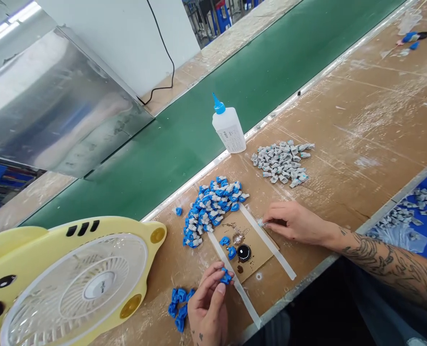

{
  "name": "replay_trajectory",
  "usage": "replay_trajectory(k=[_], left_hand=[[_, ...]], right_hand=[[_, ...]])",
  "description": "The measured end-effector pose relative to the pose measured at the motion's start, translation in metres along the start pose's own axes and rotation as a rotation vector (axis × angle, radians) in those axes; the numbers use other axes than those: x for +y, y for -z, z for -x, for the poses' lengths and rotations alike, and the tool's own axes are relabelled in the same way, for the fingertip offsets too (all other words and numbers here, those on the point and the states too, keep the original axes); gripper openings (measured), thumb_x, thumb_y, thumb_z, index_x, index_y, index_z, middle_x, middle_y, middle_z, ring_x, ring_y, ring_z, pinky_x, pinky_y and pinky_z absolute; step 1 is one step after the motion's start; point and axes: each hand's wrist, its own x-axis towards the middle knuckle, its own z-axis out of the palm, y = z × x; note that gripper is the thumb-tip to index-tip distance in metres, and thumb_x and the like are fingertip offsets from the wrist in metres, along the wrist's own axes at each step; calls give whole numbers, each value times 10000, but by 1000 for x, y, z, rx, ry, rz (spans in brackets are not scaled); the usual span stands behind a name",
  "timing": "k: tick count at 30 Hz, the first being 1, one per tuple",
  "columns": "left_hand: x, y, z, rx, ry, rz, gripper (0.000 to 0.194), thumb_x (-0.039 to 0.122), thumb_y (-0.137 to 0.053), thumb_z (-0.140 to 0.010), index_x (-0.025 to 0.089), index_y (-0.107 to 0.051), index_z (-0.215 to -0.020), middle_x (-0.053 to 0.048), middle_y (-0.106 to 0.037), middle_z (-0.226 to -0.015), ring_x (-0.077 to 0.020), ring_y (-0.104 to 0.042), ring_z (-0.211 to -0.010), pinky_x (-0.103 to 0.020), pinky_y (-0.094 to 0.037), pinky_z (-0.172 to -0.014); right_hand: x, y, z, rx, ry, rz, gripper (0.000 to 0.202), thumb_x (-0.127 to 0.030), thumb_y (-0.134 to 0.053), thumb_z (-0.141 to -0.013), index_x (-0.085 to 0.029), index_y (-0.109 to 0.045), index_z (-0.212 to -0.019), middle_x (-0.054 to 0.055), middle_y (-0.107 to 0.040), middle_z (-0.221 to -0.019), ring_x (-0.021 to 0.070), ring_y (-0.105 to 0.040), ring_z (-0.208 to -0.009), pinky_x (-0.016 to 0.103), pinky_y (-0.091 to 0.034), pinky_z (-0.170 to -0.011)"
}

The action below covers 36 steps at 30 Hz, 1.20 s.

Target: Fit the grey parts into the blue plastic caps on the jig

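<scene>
Between the fingertips of my left hand (210,302) is a small blue plastic piece (225,276). My right hand (295,222) pinches a small grey piece (260,222) just above the right tape strip. Between the hands lies a cardboard sheet (258,257), taped down on both sides. It carries a small round pot of dark liquid (244,252) and two loose blue pieces (231,252). Behind it spreads a pile of joined blue and grey pieces (213,204). Several plain blue pieces (179,302) lie left of my left hand; a heap of grey pieces (282,161) sits beyond my right hand.
A white bottle with a blue nozzle (230,129) stands by the green belt (188,139). At left is a yellow animal-shaped fan (91,278). A blue bin with grey pieces (420,216) sits below the table edge at right.
</scene>
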Motion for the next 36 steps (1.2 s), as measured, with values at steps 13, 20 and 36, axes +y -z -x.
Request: replay_trajectory(k=[13,20,36], left_hand=[[9,-16,-8,-199,-343,-640,198,330,-751,-796,250,-816,-965,-85,-784,-933,-234,-745,-826,-349,-620,-778],[-2,-25,-12,-240,-557,-839,199,309,-633,-879,264,-806,-968,-71,-765,-829,-210,-724,-720,-309,-603,-685],[14,-48,-2,19,75,-6,395,444,-948,-484,175,-763,-706,-47,-726,-633,-148,-673,-557,-229,-568,-555]], right_hand=[[0,-6,3,21,51,-2,132,-169,-601,-943,-153,-724,-899,56,-713,-793,163,-661,-712,256,-512,-685],[0,-5,1,-3,35,-24,116,-150,-612,-932,-159,-721,-896,52,-717,-808,155,-653,-712,244,-499,-677],[-49,-39,4,231,107,-414,263,-303,-606,-990,-148,-758,-842,59,-768,-762,126,-711,-668,188,-543,-650]])
